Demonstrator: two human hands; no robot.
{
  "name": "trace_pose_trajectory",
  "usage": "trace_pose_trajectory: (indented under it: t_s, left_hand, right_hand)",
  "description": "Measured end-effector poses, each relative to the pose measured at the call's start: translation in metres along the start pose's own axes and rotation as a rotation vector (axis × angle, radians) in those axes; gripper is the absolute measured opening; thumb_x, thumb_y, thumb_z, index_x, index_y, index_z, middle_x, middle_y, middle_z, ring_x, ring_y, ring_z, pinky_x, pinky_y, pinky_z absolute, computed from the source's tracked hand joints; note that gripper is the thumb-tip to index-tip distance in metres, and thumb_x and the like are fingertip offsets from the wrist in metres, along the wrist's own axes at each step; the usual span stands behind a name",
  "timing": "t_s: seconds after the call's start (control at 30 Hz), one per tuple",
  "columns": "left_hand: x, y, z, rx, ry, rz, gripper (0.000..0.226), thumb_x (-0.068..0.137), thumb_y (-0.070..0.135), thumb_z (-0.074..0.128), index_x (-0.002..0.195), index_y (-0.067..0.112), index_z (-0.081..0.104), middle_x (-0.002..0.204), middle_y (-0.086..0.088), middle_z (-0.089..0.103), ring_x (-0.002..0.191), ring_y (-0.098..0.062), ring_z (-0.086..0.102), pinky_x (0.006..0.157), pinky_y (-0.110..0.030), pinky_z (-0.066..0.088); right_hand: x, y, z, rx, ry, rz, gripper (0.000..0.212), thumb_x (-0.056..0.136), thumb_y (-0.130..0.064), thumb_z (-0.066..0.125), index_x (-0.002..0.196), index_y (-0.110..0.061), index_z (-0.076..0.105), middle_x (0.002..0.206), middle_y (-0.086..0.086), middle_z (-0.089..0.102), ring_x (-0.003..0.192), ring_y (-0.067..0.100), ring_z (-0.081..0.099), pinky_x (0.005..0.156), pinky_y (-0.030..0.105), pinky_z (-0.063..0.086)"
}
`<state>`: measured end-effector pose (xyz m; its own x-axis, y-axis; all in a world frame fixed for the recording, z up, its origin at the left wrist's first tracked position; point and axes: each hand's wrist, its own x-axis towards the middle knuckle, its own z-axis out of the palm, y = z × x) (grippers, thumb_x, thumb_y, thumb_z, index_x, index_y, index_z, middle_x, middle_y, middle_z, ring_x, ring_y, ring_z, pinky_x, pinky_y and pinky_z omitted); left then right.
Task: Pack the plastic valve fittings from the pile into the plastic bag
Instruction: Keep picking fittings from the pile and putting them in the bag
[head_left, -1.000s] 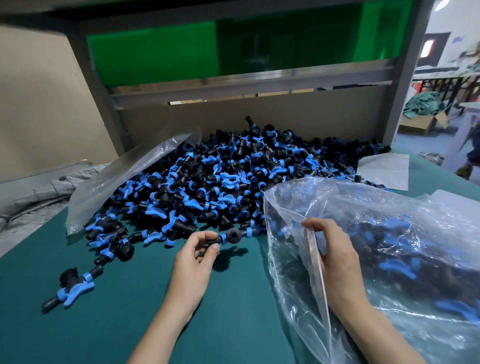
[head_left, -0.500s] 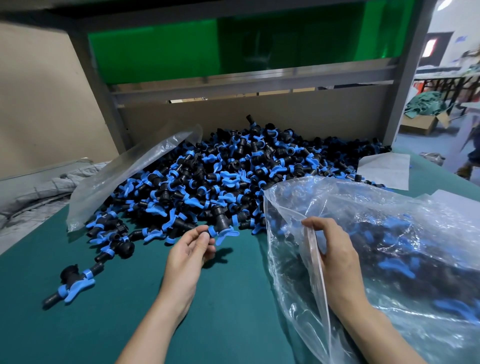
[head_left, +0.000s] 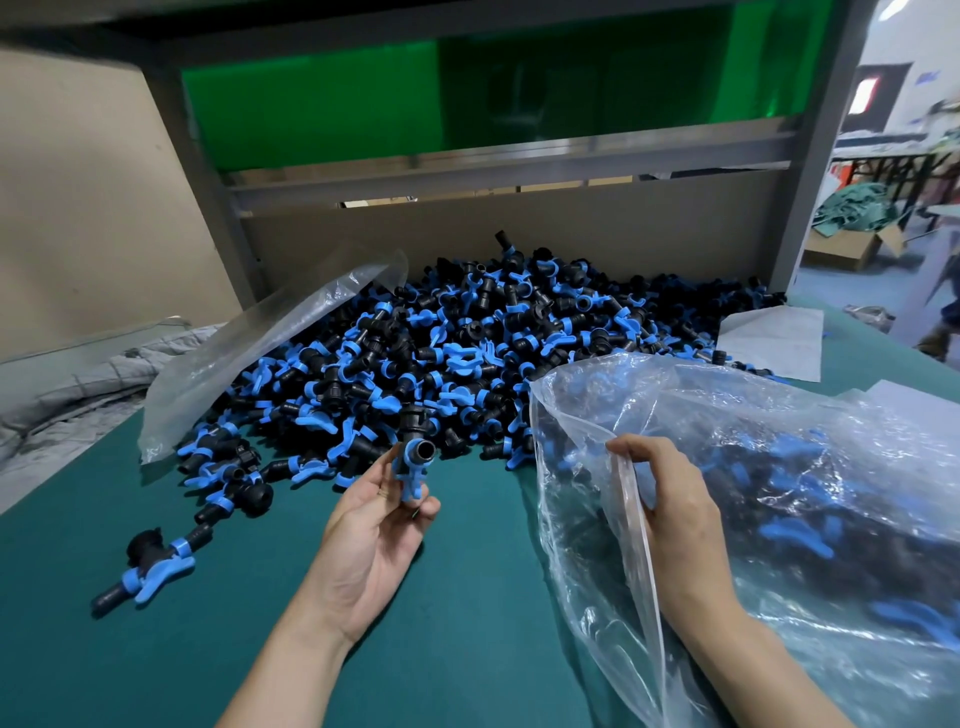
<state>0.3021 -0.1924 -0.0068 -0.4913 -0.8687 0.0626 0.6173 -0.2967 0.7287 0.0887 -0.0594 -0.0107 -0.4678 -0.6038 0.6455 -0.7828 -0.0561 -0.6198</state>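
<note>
Holding one fitting (head_left: 412, 464) clear of the table (head_left: 467, 649), head view: L hand (head_left: 374, 540) is palm up, thumb & fingertips pinching it, just in front of the pile (head_left: 441, 353). R hand (head_left: 670, 499) grips the bag (head_left: 779, 467) rim, fingers curled on the plastic, mouth held open; bag looks partly full. Step, I'd say: pick done, drop not yet. Next needs L hand over to the mouth, past the rim, then release.

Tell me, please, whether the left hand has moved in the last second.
Yes. The left hand has turned palm-up and drawn slightly back from the pile of black-and-blue plastic valve fittings, pinching one fitting.
</note>
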Motion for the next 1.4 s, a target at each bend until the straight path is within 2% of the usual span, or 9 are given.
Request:
trace_pose_trajectory:
  t_s: [0.3, 0.43, 0.5, 0.63, 0.77, 0.87, 1.2, 1.3, 1.4]
  left_hand:
    - [-0.003, 0.001, 0.006, 0.015, -0.006, -0.032, 0.044, 0.091, -0.010, 0.039, 0.086, 0.012, 0.077, 0.073, -0.008, 0.059, 0.061, -0.013, 0.055, 0.060, -0.025, 0.054]
    - [-0.003, -0.002, 0.005, 0.083, 0.010, -0.005, 0.029, 0.087, 0.005, 0.053, 0.114, 0.006, 0.064, 0.087, -0.006, 0.066, 0.070, -0.011, 0.058, 0.063, -0.023, 0.055]
    - [-0.003, -0.004, 0.002, 0.249, 0.073, 0.079, 0.024, 0.086, 0.015, 0.060, 0.109, 0.013, 0.067, 0.087, -0.004, 0.065, 0.072, -0.010, 0.057, 0.068, -0.021, 0.054]
    - [-0.004, -0.011, 0.001, 0.881, 0.187, 0.406, 0.011, 0.093, 0.023, 0.065, 0.097, 0.033, 0.067, 0.079, 0.012, 0.065, 0.072, -0.005, 0.057, 0.068, -0.013, 0.048]
    - [-0.005, -0.019, 0.000, 1.193, 0.136, 0.655, 0.020, 0.091, 0.018, 0.066, 0.098, 0.037, 0.061, 0.087, 0.013, 0.059, 0.078, -0.009, 0.057, 0.070, -0.008, 0.040]
    - [-0.004, -0.022, -0.001, 1.325, 0.091, 0.733, 0.023, 0.090, 0.016, 0.067, 0.102, 0.035, 0.061, 0.089, 0.013, 0.054, 0.081, -0.008, 0.056, 0.072, -0.008, 0.038]
    - [-0.005, -0.021, -0.003, 1.242, 0.138, 0.665, 0.011, 0.094, 0.040, 0.052, 0.104, 0.044, 0.053, 0.098, 0.019, 0.061, 0.091, -0.005, 0.060, 0.071, -0.009, 0.041]
    - [-0.004, -0.023, -0.004, 1.149, 0.155, 0.600, 0.014, 0.096, 0.033, 0.052, 0.103, 0.045, 0.054, 0.097, 0.022, 0.063, 0.089, -0.006, 0.061, 0.070, -0.016, 0.046]
    - [-0.006, -0.024, 0.000, 1.142, 0.145, 0.594, 0.025, 0.097, 0.021, 0.057, 0.100, 0.045, 0.056, 0.100, 0.022, 0.065, 0.096, -0.003, 0.062, 0.075, -0.010, 0.044]
  right_hand:
    - [0.001, -0.001, 0.000, 0.003, 0.006, -0.003, 0.045, 0.077, 0.012, 0.069, 0.111, -0.017, 0.063, 0.103, -0.013, 0.059, 0.094, 0.003, 0.046, 0.079, 0.030, 0.038]
    - [0.001, -0.001, 0.001, 0.000, 0.005, -0.005, 0.044, 0.078, 0.012, 0.068, 0.111, -0.017, 0.063, 0.103, -0.014, 0.059, 0.095, 0.010, 0.051, 0.079, 0.031, 0.039]
    - [0.001, 0.000, 0.000, -0.004, 0.005, -0.014, 0.044, 0.078, 0.012, 0.069, 0.111, -0.016, 0.063, 0.102, -0.013, 0.059, 0.095, 0.012, 0.052, 0.079, 0.032, 0.040]
    - [0.001, 0.000, 0.000, -0.009, 0.009, -0.012, 0.044, 0.078, 0.012, 0.070, 0.111, -0.016, 0.063, 0.102, -0.014, 0.058, 0.095, 0.012, 0.053, 0.079, 0.031, 0.040]
    - [0.001, 0.000, 0.001, -0.009, 0.003, -0.003, 0.045, 0.078, 0.012, 0.069, 0.112, -0.018, 0.063, 0.103, -0.014, 0.058, 0.095, 0.007, 0.049, 0.079, 0.030, 0.039]
    - [0.001, 0.000, 0.001, -0.005, 0.002, 0.009, 0.045, 0.078, 0.012, 0.068, 0.112, -0.017, 0.063, 0.103, -0.015, 0.058, 0.095, 0.001, 0.045, 0.078, 0.024, 0.035]
    - [0.000, -0.002, 0.000, 0.012, 0.004, 0.015, 0.047, 0.077, 0.013, 0.066, 0.112, -0.018, 0.062, 0.104, -0.015, 0.059, 0.097, 0.004, 0.048, 0.080, 0.025, 0.035]
    - [0.000, -0.004, -0.001, 0.013, 0.014, 0.009, 0.048, 0.077, 0.014, 0.067, 0.112, -0.018, 0.062, 0.106, -0.015, 0.059, 0.098, 0.000, 0.046, 0.081, 0.022, 0.036]
    - [0.001, -0.007, -0.002, 0.003, 0.029, -0.015, 0.048, 0.076, 0.014, 0.069, 0.112, -0.016, 0.063, 0.106, -0.015, 0.058, 0.099, 0.002, 0.048, 0.082, 0.023, 0.038]
